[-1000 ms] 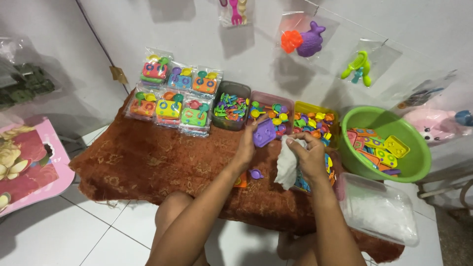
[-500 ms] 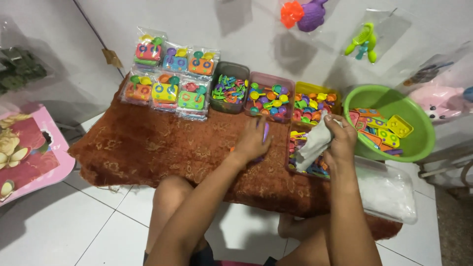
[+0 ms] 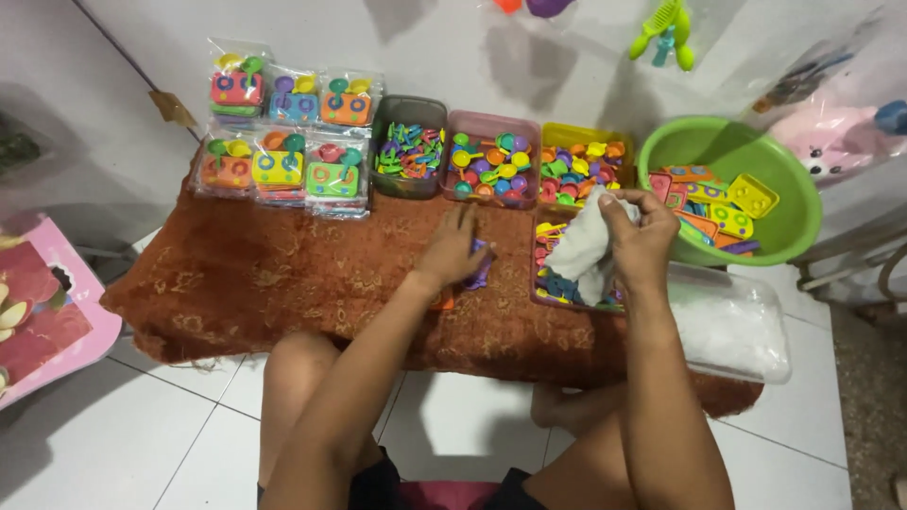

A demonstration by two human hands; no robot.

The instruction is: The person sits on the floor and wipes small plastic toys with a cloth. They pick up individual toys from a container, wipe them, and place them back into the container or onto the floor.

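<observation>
Both bare forearms reach forward from the bottom edge, the left one angling up from lower left, the right one running almost straight up. The left hand (image 3: 455, 247) lies palm down, fingers spread slightly and curled forward, pressing on something small beneath it; its grip looks closed, though the palm hides it. The right hand (image 3: 638, 241) is raised higher, wrist bent, thumb and fingers pinched together around what it holds.

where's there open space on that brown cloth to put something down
The brown cloth is bare left of the left hand, below the packed toy sets. The far edge is crowded with toy trays; the right hand holds a white cloth over another tray.
</observation>
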